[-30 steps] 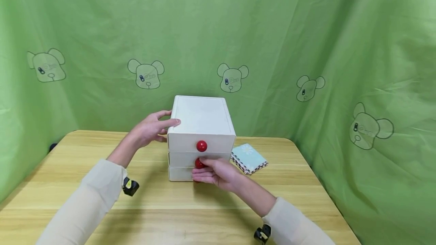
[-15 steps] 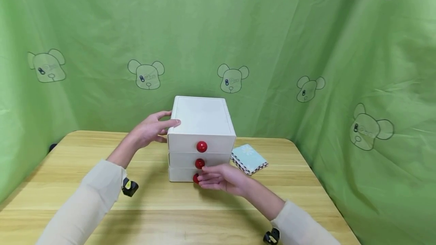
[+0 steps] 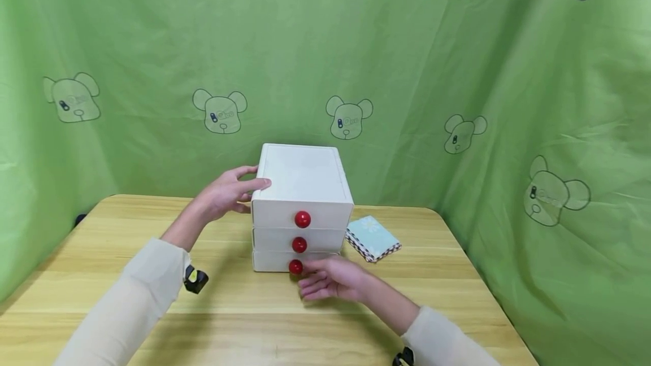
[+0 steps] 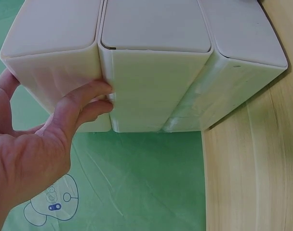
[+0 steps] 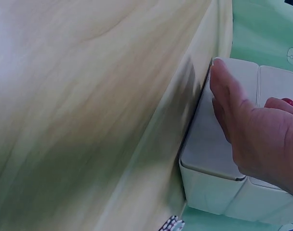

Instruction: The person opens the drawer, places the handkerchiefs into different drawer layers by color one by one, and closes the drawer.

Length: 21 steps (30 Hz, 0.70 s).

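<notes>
Left hand (image 3: 224, 194), fingers spread, rests against the drawer unit (image 3: 305, 174) at 9 o'clock; right hand (image 3: 338, 279), fingers loosely extended, adjoins bottom knob (image 3: 295, 266) at 4 o'clock

Right hand (image 3: 333, 279) down from the middle red knob (image 3: 299, 244) to the bottom red knob (image 3: 295, 266)

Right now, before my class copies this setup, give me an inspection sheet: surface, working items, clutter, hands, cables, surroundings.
Surface: wood-grain table, lightly shadowed.
Working items: white three-drawer unit, upright; three red knobs; drawers look closed.
Clutter: folded light-blue cloth right of the unit; small dark object by the table's left edge, unidentifiable.
Hands: left hand rests against the unit's left side, thumb on top; right hand at the bottom knob, contact unclear.
Cables: nothing seen.
Surroundings: green curtain printed with bear heads.
</notes>
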Motion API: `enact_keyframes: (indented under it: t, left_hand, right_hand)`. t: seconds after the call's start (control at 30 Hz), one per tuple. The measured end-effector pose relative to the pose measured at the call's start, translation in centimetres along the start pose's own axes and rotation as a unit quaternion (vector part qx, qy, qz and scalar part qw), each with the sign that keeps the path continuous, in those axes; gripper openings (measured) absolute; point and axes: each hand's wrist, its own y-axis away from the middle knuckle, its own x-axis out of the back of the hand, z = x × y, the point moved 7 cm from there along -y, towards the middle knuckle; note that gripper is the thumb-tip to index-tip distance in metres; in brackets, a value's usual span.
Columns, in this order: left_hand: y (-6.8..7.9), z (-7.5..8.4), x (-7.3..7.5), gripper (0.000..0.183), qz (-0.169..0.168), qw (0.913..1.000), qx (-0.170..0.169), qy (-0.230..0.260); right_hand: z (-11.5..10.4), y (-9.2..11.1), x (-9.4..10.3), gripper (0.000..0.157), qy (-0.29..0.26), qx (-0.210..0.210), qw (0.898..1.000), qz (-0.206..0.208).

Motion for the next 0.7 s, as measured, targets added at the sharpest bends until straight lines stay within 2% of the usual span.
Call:
enact_keyframes:
  t: [0.3, 0.7]
  left_hand:
    - [-0.1, 0.1, 0.0, 0.092, 0.002, 1.0, -0.002, -0.001]
    - [-0.2, -0.2, 0.0, 0.091, 0.003, 1.0, -0.002, -0.004]
  right_hand:
    - [0.2, -1.0, -0.6, 0.053, -0.043, -0.004, 0.999, 0.0]
    - [1.3, -2.4, -1.3, 0.043, -0.062, -0.001, 0.996, 0.058]
